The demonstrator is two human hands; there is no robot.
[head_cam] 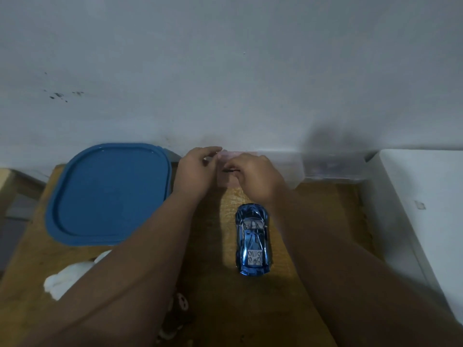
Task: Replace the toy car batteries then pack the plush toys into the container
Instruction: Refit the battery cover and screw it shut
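Pale grey wall fills the upper half of the frame; below it a yellowish wooden surface (325, 201) runs toward the bottom edge. Both hands are up at the wall line, at a clear box (283, 164) in the centre of the frame. The left hand (198, 171) has its fingers (213, 151) curled onto the box's left edge and seems to grip it. The right hand (258, 179) is curled round a small dark thing (229, 170) that pokes out toward the left hand. It is too small to name, though it may be a tool for the battery cover.

The toy car (253, 239) sits wheels-down just below the right hand, apart from it and untouched. Its long axis runs up and down the frame, nearly in line with the right forearm. The right hand is plainly the nearer one. The left would have to cross toward the right of the frame to reach it. Since the car stands upright, I judge it must be picked up and turned over before any battery cover can be reached. Pulling the right hand straight back toward the lower frame would bring its fingers over the roof.

A blue lid (107, 194), probably the container's, lies at centre left. A white plush toy (67, 276) lies at lower left, and a second plush toy (175, 309) is half hidden under the left forearm. Neither is packed yet.
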